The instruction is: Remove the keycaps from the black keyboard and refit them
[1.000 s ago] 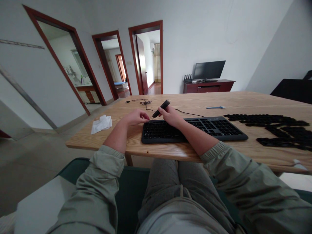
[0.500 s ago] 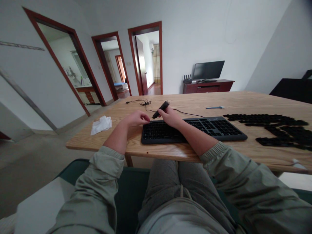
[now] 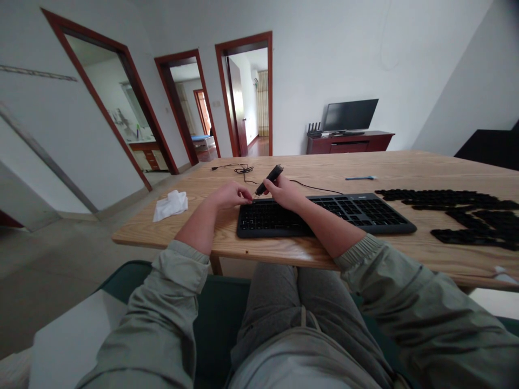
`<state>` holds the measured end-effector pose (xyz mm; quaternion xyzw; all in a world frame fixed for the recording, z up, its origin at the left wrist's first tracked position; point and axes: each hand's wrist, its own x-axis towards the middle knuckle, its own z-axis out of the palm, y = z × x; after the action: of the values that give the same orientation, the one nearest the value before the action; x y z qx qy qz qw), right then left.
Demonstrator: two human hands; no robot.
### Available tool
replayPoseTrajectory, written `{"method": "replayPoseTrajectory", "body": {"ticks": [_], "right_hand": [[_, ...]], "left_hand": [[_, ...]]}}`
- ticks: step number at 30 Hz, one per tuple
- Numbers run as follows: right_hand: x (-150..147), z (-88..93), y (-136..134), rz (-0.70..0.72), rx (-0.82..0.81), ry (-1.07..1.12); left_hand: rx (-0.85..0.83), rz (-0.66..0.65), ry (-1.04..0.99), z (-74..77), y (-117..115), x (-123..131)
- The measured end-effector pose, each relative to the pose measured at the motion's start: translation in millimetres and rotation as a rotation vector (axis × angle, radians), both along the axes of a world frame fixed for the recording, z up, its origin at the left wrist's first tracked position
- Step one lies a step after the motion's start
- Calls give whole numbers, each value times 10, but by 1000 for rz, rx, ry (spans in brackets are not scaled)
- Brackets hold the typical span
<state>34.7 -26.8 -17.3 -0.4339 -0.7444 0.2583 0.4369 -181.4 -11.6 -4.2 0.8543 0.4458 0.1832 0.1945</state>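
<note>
From the head camera, the right hand (image 3: 285,193) is wrapped around a slim black tool (image 3: 269,180), tilted with its tip down at the back left corner of the black keyboard (image 3: 324,215) on the wooden table (image 3: 405,167). The left hand (image 3: 229,193) rests curled at the same corner, fingertips pinched together beside the tip. A white cloth (image 3: 171,205) lies left; loose black keys (image 3: 454,210) lie right.
</note>
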Motion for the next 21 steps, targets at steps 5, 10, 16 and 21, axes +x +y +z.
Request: {"method": "replayPoseTrajectory", "body": {"ticks": [5,10,16,21], "right_hand": [[1,-45,15,74,109,-28],[54,-2,-17,108,173,-96],[113,113,-49,282,223,-83],[87,137,13,403,211,-89]], "left_hand": [[-26,-2,3,11,-17,7],[-41,-17,5,-12,-26,54],[207,70,47,24,-90,102],[524,29,46,8,-128,285]]}}
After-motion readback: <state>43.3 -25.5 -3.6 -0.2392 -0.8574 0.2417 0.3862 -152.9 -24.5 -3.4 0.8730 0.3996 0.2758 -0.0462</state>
